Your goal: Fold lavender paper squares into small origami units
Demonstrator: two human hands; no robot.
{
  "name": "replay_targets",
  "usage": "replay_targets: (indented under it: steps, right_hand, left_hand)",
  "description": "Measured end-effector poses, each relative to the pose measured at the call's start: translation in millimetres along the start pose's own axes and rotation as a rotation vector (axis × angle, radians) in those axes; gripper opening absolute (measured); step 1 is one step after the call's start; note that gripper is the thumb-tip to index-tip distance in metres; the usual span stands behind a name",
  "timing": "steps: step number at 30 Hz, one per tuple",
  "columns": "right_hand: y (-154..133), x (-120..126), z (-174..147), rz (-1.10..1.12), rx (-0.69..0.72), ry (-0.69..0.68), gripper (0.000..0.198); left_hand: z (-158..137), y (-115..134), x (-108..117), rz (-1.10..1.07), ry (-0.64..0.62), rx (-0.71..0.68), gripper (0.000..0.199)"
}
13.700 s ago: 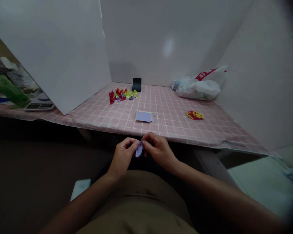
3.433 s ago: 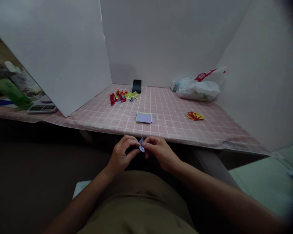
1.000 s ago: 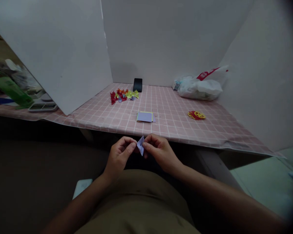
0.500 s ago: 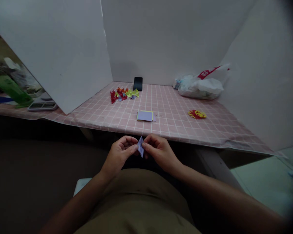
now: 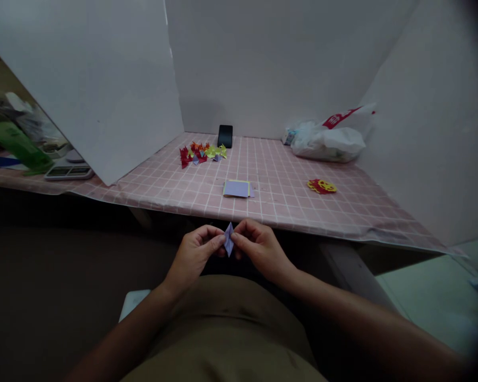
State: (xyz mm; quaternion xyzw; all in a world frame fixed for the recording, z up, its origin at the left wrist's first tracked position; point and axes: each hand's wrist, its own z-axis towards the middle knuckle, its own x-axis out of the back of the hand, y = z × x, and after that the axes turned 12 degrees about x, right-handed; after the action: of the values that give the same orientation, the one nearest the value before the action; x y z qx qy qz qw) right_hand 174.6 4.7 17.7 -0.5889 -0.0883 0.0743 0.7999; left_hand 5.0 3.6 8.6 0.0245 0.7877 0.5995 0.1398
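A small purple folded paper, shaped like a narrow diamond, is held upright just below the table's front edge. My left hand pinches its left side between thumb and fingers. On the other side, my right hand grips it the same way, with the fingertips partly hidden behind the paper. Beyond the hands, a stack of paper sheets lies on the table, a purple sheet on top and yellow edges showing beneath. Farther back sits a cluster of small folded paper pieces in red, orange, yellow and purple.
The table has a pink checked cloth. A black phone-like object stands at the back. To the right lie red and yellow cut-out shapes and a white plastic bag. Left of a white panel are a scale and a green bottle.
The purple paper has turned slightly between my fingers, and its face looks a little wider. Both hands keep nearly the same place; the things on the table have not moved.
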Motion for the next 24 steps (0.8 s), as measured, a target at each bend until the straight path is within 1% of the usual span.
replay_targets:
  steps: [2,7,9,12,18,24]
  right_hand:
    - [-0.5,0.6,0.2,0.010,-0.004,-0.004,0.020]
    - [-0.5,0.9,0.8,0.079,-0.030,-0.006,0.021]
    - [-0.1,0.3,0.8,0.111,-0.039,0.000,0.021]
    - [0.9,-0.6,0.8,0.132,-0.039,0.007,0.021]
    - [3.4,-0.9,1.6,0.107,-0.024,0.021,0.019]
    - [4.8,-0.4,0.6,0.090,-0.017,0.018,0.019]
  left_hand:
    - [1.6,-2.7,1.9,-0.032,-0.014,0.012,0.017]
    - [6.6,-11.0,7.9,-0.105,-0.104,0.028,0.018]
    - [7.4,-12.6,8.4,-0.111,-0.114,0.024,0.018]
    - [6.3,-11.2,6.3,-0.097,-0.089,0.011,0.018]
    - [0.3,-1.8,-0.2,-0.013,-0.025,0.006,0.019]
    - [-0.8,-3.5,-0.1,0.022,-0.023,0.011,0.017]
